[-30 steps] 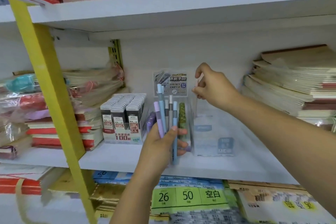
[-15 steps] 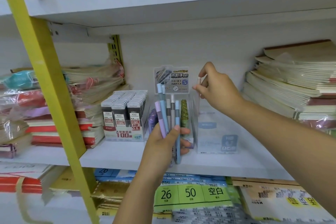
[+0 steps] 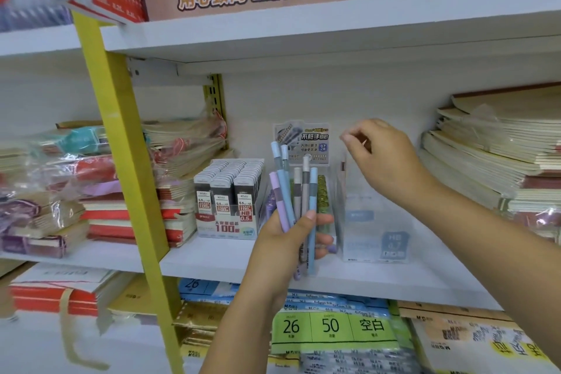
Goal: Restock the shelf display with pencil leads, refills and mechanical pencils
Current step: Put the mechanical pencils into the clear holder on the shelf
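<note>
I am only part way through. My left hand [image 3: 288,240] grips a bunch of mechanical pencils [image 3: 291,191] right in front of the middle clear box [image 3: 332,191], so they are not put away yet. My right hand [image 3: 385,161] is up to the right of that box, fingertips pinched. I cannot tell if it holds anything. The middle clear box has green things [image 3: 321,194] inside and a card [image 3: 303,143] on top. Left of it, the lead box [image 3: 227,228] is packed full of black lead cases [image 3: 233,188]. Right of it, another clear box [image 3: 376,228] looks almost empty, so I think it needs filling.
</note>
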{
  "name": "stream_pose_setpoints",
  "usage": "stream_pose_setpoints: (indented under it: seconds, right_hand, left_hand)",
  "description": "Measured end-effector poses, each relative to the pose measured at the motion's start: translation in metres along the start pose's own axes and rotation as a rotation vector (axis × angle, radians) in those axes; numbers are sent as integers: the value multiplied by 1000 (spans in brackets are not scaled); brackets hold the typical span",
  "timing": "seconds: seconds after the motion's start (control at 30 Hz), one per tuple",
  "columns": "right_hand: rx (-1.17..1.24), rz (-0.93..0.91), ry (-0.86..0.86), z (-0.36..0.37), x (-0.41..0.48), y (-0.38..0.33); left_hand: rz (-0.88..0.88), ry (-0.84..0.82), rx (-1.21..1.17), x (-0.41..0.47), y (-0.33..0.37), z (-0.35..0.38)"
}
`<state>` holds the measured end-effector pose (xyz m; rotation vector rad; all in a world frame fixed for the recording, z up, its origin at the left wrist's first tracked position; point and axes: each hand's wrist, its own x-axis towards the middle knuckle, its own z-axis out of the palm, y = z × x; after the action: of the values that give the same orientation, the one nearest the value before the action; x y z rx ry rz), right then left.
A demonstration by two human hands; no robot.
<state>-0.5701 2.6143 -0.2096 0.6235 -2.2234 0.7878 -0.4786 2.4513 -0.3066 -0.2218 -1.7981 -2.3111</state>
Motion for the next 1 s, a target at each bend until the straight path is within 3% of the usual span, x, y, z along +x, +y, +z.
stream_pose_setpoints:
  seconds: [0.1,0.17,0.37,0.5,0.6,0.77,1.0]
  right_hand:
    - [452,147,-315,-9,-29,-27]
    - [514,195,-431,-9,-39,-34]
    - [618,322,-282,-11,-34,-38]
    - [802,348,143,-27,-4,-24]
    - [610,198,219,-38,12,-6]
    - [131,90,-3,-25,19,22]
    - [38,29,-126,-2,16,37]
  left_hand:
    - [35,-23,-6,-2,5,1]
    - [44,-40,-17,-3,7,2]
    - [59,-65,-24,1,4,2]
    - [9,10,45,6,0,-5]
    - [9,55,137,11,-5,-7]
    - [15,54,70,15,-8,-7]
    - [17,62,84,16,-11,-2]
